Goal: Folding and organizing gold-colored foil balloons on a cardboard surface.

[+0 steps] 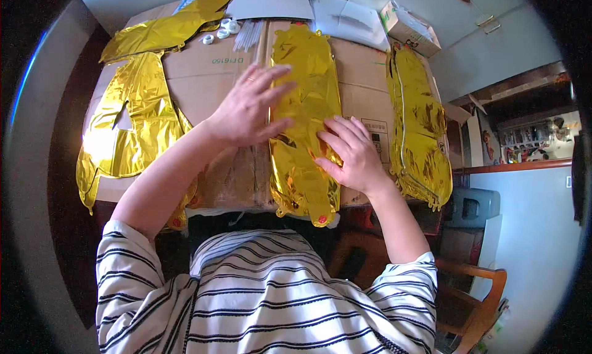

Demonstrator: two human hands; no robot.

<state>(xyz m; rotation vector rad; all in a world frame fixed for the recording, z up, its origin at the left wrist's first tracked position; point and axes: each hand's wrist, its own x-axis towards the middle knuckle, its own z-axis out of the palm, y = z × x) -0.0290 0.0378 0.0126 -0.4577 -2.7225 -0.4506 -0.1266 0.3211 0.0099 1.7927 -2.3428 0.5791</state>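
A flat gold foil balloon (pixel 306 101) lies lengthwise on the cardboard in front of me, with small red spots at its near and far ends. My left hand (pixel 243 107) is over its left edge, fingers spread and slightly blurred; whether they touch the foil I cannot tell. On the balloon's right side rests my right hand (pixel 351 149), fingers stretched out and holding nothing. To the left is a letter-shaped gold foil balloon (pixel 148 138), partly hidden behind my left forearm. Another gold foil balloon (pixel 425 132) lies to the right, hanging over the near edge.
Flattened cardboard (pixel 228 175) covers the table. At the far side are more gold foil (pixel 179 24), white plastic pieces (pixel 230 26), clear straws (pixel 248 34), white sheets (pixel 271 2) and a small open box (pixel 412 28). A wooden chair (pixel 487 292) stands at the near right.
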